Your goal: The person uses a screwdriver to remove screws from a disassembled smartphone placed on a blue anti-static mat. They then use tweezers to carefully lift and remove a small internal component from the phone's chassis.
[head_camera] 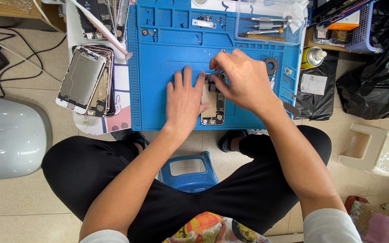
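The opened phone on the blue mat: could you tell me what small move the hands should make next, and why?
Probably keep the left hand pressed flat on the opened phone and work the right hand's tool tip a little further at the phone's top end. The right fingers are pinched there, on what looks like a thin tool, and the phone lies loose on the blue mat.

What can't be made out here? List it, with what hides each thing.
Head view only:
- Upper part of the opened phone: covered by the right hand.
- Tool at the right fingertips: too small, mostly hidden by the fingers.
- Phone's left edge: under the left hand.
- Small parts in the blue mat compartments: too small to identify.
- Stack of phone housings: lower ones hidden by the top one.
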